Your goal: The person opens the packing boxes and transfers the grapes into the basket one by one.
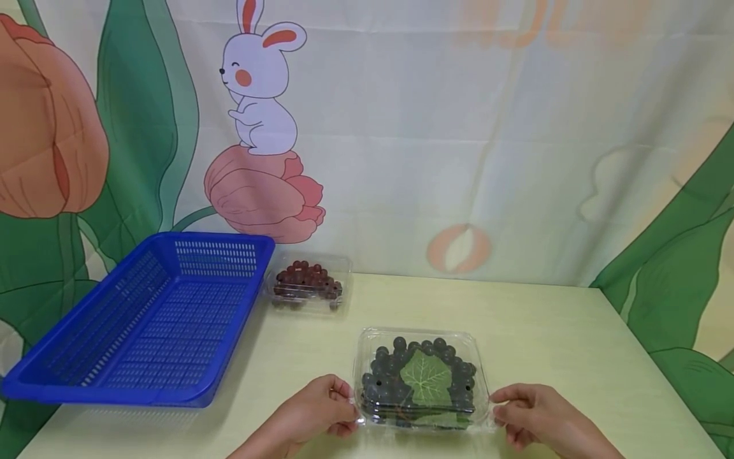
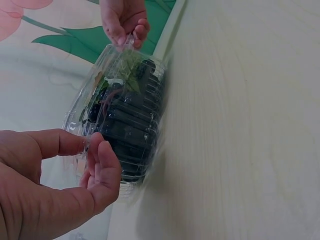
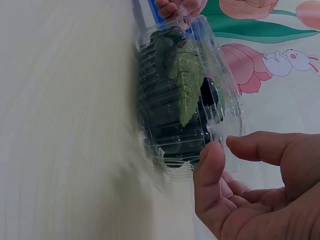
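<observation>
A clear plastic clamshell box [image 1: 421, 382] of dark grapes, with green leaves [image 1: 427, 377] among them, is near the front of the table, its lid down. My left hand [image 1: 323, 408] pinches the rim at its left end between thumb and finger, plainest in the left wrist view [image 2: 65, 175]. At the opposite end, my right hand [image 1: 533, 417] holds the rim by its fingertips; the left wrist view shows that hand [image 2: 125, 22] pinching a clear tab. Whether the box's base touches the table, I cannot tell.
On the left stands a blue plastic basket [image 1: 209, 382] with slotted walls. Beside its far right corner, a second clear box [image 1: 309, 287] holds reddish grapes. A printed cloth [image 1: 390, 127] with a rabbit and tulips hangs behind the pale table [image 1: 545, 331].
</observation>
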`<move>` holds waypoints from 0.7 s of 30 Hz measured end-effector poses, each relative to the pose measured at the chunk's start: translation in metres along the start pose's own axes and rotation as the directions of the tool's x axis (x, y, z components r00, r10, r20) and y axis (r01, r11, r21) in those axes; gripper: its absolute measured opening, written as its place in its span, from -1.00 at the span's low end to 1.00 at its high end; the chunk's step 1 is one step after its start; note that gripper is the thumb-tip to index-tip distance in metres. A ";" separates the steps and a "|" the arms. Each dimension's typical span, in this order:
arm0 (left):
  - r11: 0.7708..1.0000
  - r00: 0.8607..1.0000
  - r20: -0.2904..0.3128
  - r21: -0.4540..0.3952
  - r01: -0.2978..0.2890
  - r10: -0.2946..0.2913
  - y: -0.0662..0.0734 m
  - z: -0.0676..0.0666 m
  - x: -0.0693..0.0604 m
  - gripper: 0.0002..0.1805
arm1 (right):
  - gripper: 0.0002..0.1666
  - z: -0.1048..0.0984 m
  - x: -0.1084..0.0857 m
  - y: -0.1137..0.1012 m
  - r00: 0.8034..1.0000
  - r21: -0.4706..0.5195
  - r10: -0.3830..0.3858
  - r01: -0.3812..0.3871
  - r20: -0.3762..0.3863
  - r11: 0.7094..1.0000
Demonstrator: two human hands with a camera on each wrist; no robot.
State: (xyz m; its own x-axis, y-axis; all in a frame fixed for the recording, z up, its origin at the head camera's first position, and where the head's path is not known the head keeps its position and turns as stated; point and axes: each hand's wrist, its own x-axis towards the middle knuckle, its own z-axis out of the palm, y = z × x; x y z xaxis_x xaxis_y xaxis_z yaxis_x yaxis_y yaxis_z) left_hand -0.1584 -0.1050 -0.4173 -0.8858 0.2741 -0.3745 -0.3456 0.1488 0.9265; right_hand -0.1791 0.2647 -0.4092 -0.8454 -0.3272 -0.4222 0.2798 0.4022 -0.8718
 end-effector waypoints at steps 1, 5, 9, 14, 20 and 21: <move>1.000 1.000 -0.001 -0.001 0.004 -0.004 0.000 0.000 0.000 -0.75 | -0.53 -0.001 0.000 0.000 1.000 0.001 -0.008 0.008 -0.001 1.000; 1.000 1.000 -0.005 0.005 0.012 -0.011 0.000 0.000 0.000 -0.72 | -0.57 -0.002 -0.003 -0.002 0.999 -0.004 -0.028 0.028 -0.016 1.000; 1.000 1.000 -0.006 0.013 0.008 -0.008 0.000 0.001 0.000 -0.71 | -0.59 -0.002 -0.005 -0.006 0.999 -0.030 -0.042 0.041 -0.032 0.999; 1.000 1.000 0.009 0.001 0.006 -0.006 0.002 0.000 -0.003 -0.70 | -0.58 -0.001 -0.008 -0.012 0.997 -0.060 -0.053 0.050 -0.055 0.997; 1.000 1.000 0.017 -0.003 -0.003 0.003 0.001 0.000 -0.003 -0.71 | -0.58 -0.001 -0.010 -0.020 0.995 -0.102 -0.074 0.067 -0.069 0.993; 1.000 1.000 0.017 -0.003 -0.006 0.006 0.001 0.000 -0.003 -0.71 | -0.58 -0.001 -0.010 -0.021 0.994 -0.112 -0.078 0.069 -0.076 0.991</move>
State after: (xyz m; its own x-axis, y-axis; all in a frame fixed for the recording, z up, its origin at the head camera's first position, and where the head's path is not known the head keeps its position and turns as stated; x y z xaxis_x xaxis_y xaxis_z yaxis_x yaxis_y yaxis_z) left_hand -0.1565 -0.1054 -0.4153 -0.8827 0.2907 -0.3693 -0.3411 0.1446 0.9289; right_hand -0.1767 0.2602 -0.3861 -0.8969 -0.2911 -0.3329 0.1679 0.4723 -0.8653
